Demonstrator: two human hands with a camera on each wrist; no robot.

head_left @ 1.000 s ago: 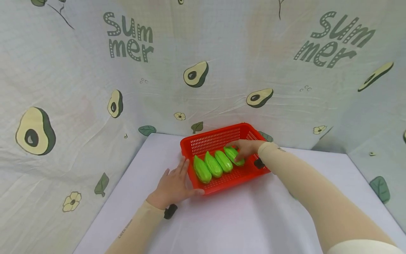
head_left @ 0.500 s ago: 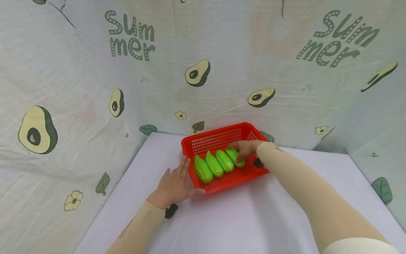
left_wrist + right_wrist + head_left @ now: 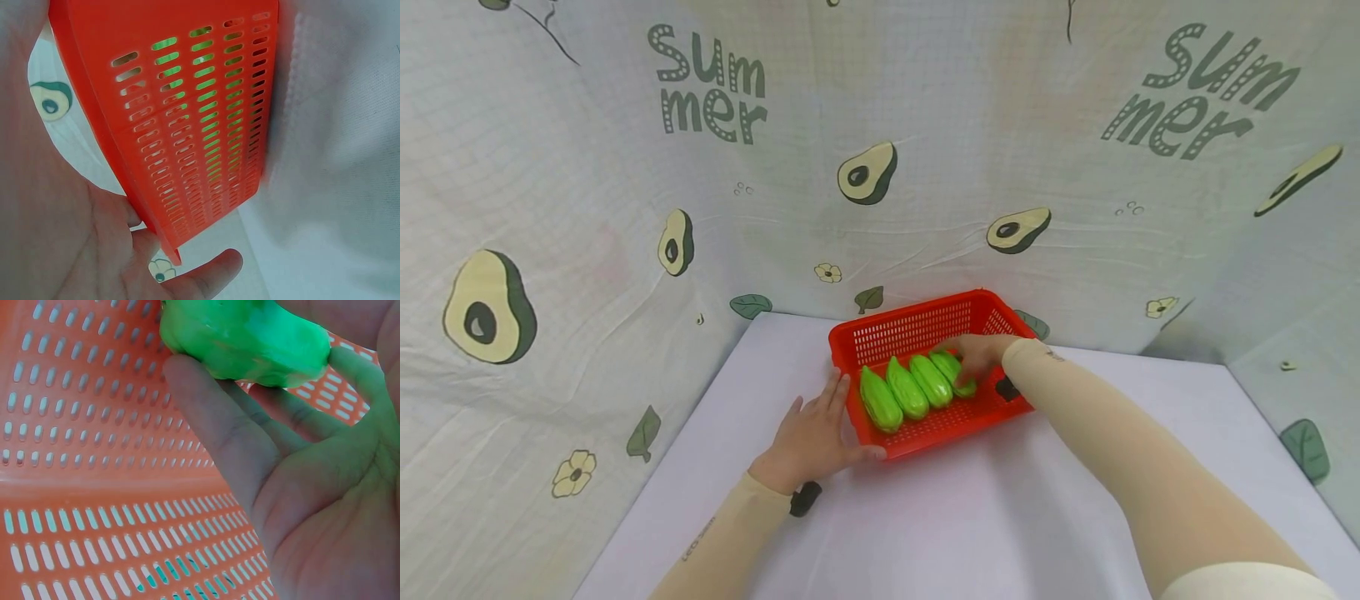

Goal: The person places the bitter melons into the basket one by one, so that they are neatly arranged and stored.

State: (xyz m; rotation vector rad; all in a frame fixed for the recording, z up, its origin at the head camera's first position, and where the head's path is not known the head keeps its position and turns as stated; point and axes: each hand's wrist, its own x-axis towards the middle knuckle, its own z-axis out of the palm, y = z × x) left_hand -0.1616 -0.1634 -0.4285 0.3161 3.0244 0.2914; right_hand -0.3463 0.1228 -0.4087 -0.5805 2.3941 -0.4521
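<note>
A red plastic basket [image 3: 917,439] with slotted walls stands on the table and holds several bright green, ridged, gourd-like vegetables [image 3: 907,388] side by side in a slanting row. My right hand [image 3: 981,357] reaches in over the basket's right side and holds the rightmost gourd-like vegetable [image 3: 250,344], thumb on one side and fingers on the other. Part of it is hidden under that hand in the head view. At the basket's left end, my left hand [image 3: 811,440] rests with fairly straight, spread fingers on the rim, thumb at the near corner. Some left fingertips disappear behind the rim in the left wrist view.
A pale cloth covers the table [image 3: 925,533]. Close behind the basket hangs a light curtain [image 3: 940,192] printed with avocados, leaves and lettering, and it also closes off both sides.
My right hand has shifted slightly left, bringing the rightmost green vegetable closer to its neighbour. The left hand and the basket stay in place, apart from a slight shift of the whole view.
</note>
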